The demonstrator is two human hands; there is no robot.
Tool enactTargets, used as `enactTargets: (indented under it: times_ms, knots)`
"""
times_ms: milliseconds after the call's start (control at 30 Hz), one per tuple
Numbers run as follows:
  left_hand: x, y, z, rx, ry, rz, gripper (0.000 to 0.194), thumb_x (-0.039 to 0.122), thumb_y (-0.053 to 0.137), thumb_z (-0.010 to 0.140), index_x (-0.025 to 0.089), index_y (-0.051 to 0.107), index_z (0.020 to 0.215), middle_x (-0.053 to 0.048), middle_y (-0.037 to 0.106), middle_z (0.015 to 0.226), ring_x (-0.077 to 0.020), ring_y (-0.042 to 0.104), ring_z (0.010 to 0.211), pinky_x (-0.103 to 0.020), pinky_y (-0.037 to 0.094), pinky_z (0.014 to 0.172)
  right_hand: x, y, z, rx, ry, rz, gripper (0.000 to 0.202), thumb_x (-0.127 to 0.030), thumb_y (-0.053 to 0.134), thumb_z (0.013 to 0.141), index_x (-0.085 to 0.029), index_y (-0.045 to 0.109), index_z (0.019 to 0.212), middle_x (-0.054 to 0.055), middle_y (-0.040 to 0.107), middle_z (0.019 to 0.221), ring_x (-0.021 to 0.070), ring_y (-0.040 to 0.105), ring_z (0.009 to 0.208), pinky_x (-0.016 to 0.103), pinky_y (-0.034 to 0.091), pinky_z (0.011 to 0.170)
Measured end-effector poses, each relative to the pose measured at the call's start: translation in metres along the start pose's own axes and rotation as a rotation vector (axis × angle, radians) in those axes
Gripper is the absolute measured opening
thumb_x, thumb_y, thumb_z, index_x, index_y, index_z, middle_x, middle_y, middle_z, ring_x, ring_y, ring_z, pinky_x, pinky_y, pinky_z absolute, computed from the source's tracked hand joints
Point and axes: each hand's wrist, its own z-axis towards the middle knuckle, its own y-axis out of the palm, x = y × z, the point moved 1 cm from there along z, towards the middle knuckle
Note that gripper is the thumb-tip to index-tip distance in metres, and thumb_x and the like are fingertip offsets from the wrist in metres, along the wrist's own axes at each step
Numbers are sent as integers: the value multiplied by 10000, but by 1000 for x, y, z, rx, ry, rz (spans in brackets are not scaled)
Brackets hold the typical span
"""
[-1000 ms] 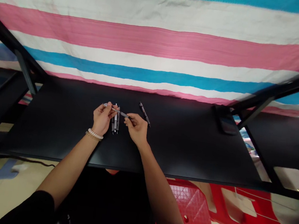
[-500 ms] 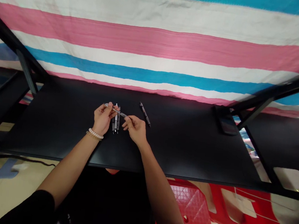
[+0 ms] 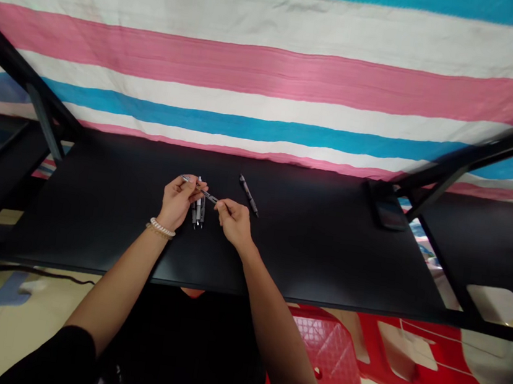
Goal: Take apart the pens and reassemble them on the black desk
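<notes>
Between my two hands a slim grey pen [image 3: 210, 196] is held aslant above the black table. My left hand [image 3: 178, 198] pinches its upper-left end, and my right hand [image 3: 234, 220] grips the lower-right end between thumb and fingers. Several grey pens [image 3: 198, 213] lie side by side on the table just under the held one, their upper ends partly covered by my left fingers. Another dark pen [image 3: 249, 195] rests alone, slanted, a little beyond my right hand.
A dark phone-like slab [image 3: 391, 208] lies at the right end of the black table [image 3: 315, 243]. Slanting black frame bars [image 3: 500, 144] flank both sides, with a striped sheet [image 3: 271, 72] behind. Below right stands a red plastic stool [image 3: 326, 344].
My right hand has closed more firmly around the pen's lower end, and the pen's parts look more in line. My left hand has shifted slightly to the right.
</notes>
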Motion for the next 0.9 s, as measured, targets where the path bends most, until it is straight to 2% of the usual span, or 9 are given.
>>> enactTargets:
  times_ms: [67, 133, 200, 233, 267, 333, 500, 667, 900]
  knots:
    - [-3, -1, 2, 20, 84, 79, 428, 578, 771, 798, 177, 714, 937, -79, 764, 929, -191, 736, 874, -326, 575, 827, 0, -2, 1, 55, 11, -31, 416, -493, 445, 988, -195, 676, 813, -31, 534, 524, 132, 486, 482, 253, 356, 537]
    - [-6, -4, 5, 103, 227, 228, 425, 589, 662, 883, 171, 724, 926, -95, 757, 955, -199, 715, 926, -338, 549, 885, 1, -9, 2, 192, 23, -129, 420, -490, 425, 995, -192, 693, 872, -10, 580, 579, 149, 521, 523, 265, 373, 566]
    - [-9, -10, 8, 220, 308, 428, 321, 489, 651, 907, 175, 717, 903, -86, 734, 928, -195, 682, 902, -335, 531, 879, 5, -20, 4, 382, 48, -270, 399, -444, 402, 1004, -189, 704, 948, 35, 651, 697, 181, 579, 626, 291, 415, 648]
    - [-10, -14, 9, 283, 337, 508, 234, 411, 701, 867, 179, 703, 895, -70, 710, 890, -194, 665, 865, -335, 528, 859, 7, -26, 6, 463, 64, -345, 388, -424, 402, 1003, -183, 706, 977, 71, 685, 795, 205, 609, 713, 311, 433, 702]
    - [-11, -16, 9, 301, 363, 602, 176, 326, 735, 823, 182, 694, 914, -68, 693, 918, -201, 650, 883, -342, 519, 867, 10, -33, 7, 530, 90, -410, 382, -405, 403, 1003, -173, 707, 994, 108, 702, 891, 231, 624, 800, 335, 443, 751]
    - [-11, -19, 8, 298, 423, 781, 176, 203, 742, 763, 186, 683, 927, -74, 654, 950, -216, 617, 888, -365, 506, 870, 18, -43, 9, 613, 151, -520, 366, -343, 399, 992, -147, 708, 993, 161, 699, 982, 278, 608, 915, 389, 448, 826]
    - [-11, -16, 3, 180, 464, 995, 212, 72, 637, 761, 190, 667, 935, -90, 595, 987, -221, 577, 814, -415, 498, 864, 33, -47, 11, 609, 231, -649, 305, -284, 463, 946, -132, 723, 993, 183, 675, 1003, 301, 556, 955, 453, 434, 886]
    - [-7, -13, 0, 195, 435, 1115, 238, 93, 653, 766, 175, 661, 989, -107, 572, 1038, -221, 592, 783, -438, 505, 866, 32, -42, 10, 578, 226, -691, 287, -261, 492, 927, -129, 728, 1021, 180, 658, 1025, 301, 542, 962, 450, 424, 884]
    - [0, -16, 1, 247, 397, 969, 331, 114, 682, 740, 140, 662, 1069, -114, 620, 1047, -151, 574, 636, -370, 548, 780, 26, -39, 9, 475, 181, -737, 339, -379, 589, 914, -139, 703, 1125, 173, 626, 1112, 309, 529, 1010, 444, 418, 901]
